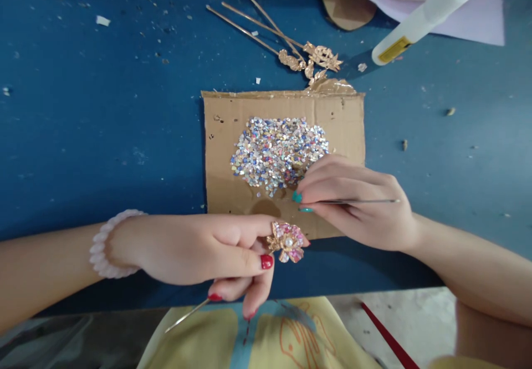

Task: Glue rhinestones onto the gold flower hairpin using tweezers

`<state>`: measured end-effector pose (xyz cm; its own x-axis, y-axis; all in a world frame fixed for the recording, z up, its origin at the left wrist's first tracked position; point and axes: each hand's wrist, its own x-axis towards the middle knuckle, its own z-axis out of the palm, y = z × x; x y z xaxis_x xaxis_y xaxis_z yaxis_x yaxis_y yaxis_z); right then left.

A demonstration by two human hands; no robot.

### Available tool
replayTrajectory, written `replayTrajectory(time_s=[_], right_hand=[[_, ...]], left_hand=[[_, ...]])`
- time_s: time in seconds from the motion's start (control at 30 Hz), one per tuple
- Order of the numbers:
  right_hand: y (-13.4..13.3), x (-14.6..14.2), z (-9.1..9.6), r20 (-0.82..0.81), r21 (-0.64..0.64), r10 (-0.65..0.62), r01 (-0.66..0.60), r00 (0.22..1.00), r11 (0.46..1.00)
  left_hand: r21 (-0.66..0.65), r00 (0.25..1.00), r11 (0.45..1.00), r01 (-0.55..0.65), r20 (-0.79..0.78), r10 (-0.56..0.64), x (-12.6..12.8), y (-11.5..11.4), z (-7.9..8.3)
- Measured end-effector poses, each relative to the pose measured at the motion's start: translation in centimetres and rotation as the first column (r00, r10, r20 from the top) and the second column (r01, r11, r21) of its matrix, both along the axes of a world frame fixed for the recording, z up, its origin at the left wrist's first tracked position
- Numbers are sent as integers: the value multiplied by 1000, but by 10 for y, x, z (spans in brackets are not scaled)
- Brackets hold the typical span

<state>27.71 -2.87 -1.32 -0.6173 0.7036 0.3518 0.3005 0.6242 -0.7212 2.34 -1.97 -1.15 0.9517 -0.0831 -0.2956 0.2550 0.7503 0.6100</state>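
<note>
Gold, seemingly metal flower (286,241) between left fingers (249,261)

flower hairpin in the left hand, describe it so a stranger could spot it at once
On the blue table lies a cardboard sheet heaped with rhinestones. Just below its front edge the left hand pinches the flower hairpin. Unlike the bare gold hairpins behind the cardboard, it has pink stones and a pearl centre.

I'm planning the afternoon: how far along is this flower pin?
Done: the flower in the left hand already carries pink stones and a pearl. In hand: the right hand holds a thin pick at the rhinestone pile. Left: the gold sticks above the cardboard look bare.
</note>
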Motion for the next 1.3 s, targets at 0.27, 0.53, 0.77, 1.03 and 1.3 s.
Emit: replayTrajectory(time_s=[0.27, 0.53, 0.77, 1.03, 1.3], right_hand=[[0, 2, 0, 52, 74, 6, -10, 999, 997], [0, 3, 0, 73, 127, 1, -10, 997, 992], [-1, 2, -1, 63, 152, 13, -22, 998, 988], [-1, 2, 1, 73, 135, 12, -22, 997, 991], [-2, 1, 0, 56, 131, 13, -20, 998, 991]], left_hand=[[9, 1000, 1000, 0, 12, 0, 1, 0, 1], [0, 1000, 1000, -3, 15, 3, 0, 1, 0], [3, 1000, 1000, 20, -3, -20, 1, 2, 1], [-33, 999, 999, -16, 27, 17, -1, -1, -1], [-22, 1000, 1000, -22, 16, 23, 1, 0, -1]])
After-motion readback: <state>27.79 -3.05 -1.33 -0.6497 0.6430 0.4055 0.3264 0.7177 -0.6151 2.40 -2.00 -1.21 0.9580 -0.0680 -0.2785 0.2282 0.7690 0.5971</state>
